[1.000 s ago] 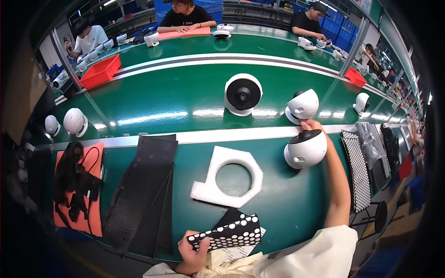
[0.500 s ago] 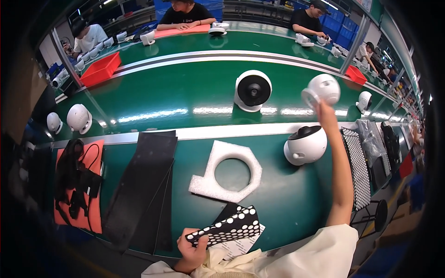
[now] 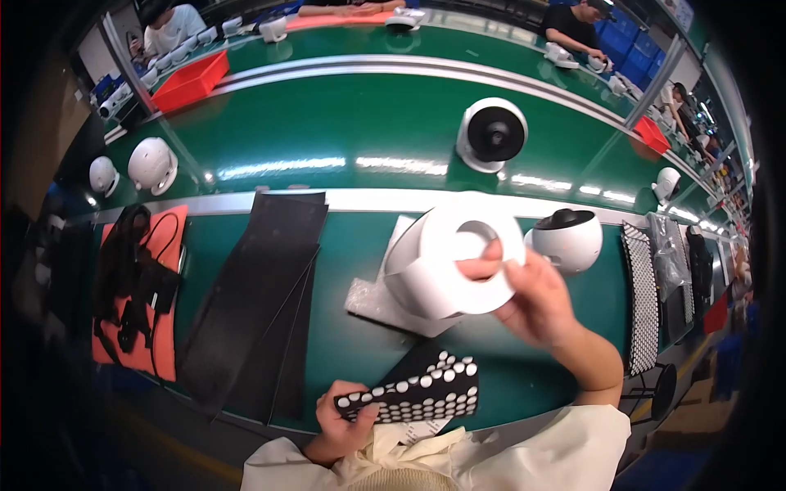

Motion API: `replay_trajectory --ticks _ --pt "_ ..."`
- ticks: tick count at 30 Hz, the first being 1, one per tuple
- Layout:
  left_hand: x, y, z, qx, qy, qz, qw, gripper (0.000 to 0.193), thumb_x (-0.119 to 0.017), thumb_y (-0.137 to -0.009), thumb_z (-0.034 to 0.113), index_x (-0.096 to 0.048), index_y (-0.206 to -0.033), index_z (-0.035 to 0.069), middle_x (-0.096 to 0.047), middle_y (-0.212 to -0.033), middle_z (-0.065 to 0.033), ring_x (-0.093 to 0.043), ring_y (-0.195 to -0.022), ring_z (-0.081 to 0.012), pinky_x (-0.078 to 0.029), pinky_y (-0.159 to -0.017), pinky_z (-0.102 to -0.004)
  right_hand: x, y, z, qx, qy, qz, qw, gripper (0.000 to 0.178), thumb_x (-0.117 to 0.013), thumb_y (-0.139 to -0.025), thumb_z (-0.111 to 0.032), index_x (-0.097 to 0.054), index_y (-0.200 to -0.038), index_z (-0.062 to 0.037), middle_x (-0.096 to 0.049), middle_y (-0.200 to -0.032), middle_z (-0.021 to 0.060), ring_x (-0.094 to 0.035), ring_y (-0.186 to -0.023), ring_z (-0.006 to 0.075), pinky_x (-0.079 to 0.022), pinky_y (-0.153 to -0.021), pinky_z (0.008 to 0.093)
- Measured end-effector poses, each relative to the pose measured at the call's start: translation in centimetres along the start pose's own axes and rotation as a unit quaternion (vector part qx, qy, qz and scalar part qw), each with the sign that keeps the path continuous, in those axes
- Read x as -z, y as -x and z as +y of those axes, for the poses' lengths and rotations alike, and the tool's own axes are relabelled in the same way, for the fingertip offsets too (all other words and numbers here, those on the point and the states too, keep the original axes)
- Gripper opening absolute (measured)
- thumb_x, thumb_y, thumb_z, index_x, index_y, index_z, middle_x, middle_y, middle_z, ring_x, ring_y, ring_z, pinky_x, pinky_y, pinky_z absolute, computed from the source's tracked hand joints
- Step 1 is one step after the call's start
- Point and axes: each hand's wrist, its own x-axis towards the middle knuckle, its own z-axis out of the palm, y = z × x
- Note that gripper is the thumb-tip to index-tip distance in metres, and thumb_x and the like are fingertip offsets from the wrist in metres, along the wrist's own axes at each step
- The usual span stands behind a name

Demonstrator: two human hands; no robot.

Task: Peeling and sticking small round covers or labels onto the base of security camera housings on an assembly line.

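My left hand point(image 3: 345, 419) is closed round a black sheet dotted with round white pads point(image 3: 426, 391), close to the bench's near edge. Printed white paper point(image 3: 422, 430) peeks out beneath the sheet. My right hand point(image 3: 536, 299) grips a white dome camera point(image 3: 409, 270) by its ring-shaped base, fingers hooked into the ring's opening. The base faces toward me. This camera is above a white foam cutout point(image 3: 368, 301) and hides most of it. Just right of my right hand, a second white camera point(image 3: 580, 245) lies with its black face tilted upward.
Black sheets point(image 3: 254, 303) lie to the left, beside an orange mat point(image 3: 168, 327) with black cables and adapters. Another camera point(image 3: 494, 135) stands on the green line beyond. Dotted sheets point(image 3: 641, 303) lie at right. Red bins point(image 3: 192, 80) and co-workers point(image 3: 573, 33) are farther back.
My right hand has brought the white camera from the far line back toward me, over the foam cutout, its base now facing me. My left hand still holds the dotted sheet. The view has shifted.
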Motion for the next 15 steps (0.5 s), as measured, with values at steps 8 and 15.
replay_trajectory --ticks 8,15 --pt "-0.1 -1.0 0.8 0.008 0.079 0.043 0.996 0.026 -0.058 -0.075 0.011 -0.045 -0.093 -0.002 -0.054 -0.080 -0.0067 -0.050 -0.067 -0.0089 -0.040 -0.061 -0.0200 -0.7 -0.3 1.0 -0.113 0.079 0.099 0.985 0.036 -0.037 -0.086 -0.013 -0.030 -0.118 0.0001 -0.046 -0.112 0.0154 -0.045 -0.104 0.0184 -0.036 -0.089 0.0309" --pt "-0.4 -1.7 0.7 -0.001 0.143 0.021 0.990 0.048 -0.067 -0.063 -0.004 -0.042 -0.104 -0.003 -0.057 -0.086 -0.0136 -0.057 -0.074 -0.0154 -0.047 -0.067 -0.0255 -2.4 1.5 0.4 0.236 0.782 0.089 0.570 0.023 -0.056 -0.072 -0.006 -0.053 -0.094 -0.0001 -0.054 -0.075 0.0095 -0.050 -0.065 0.0218 -0.038 -0.059 0.0317"
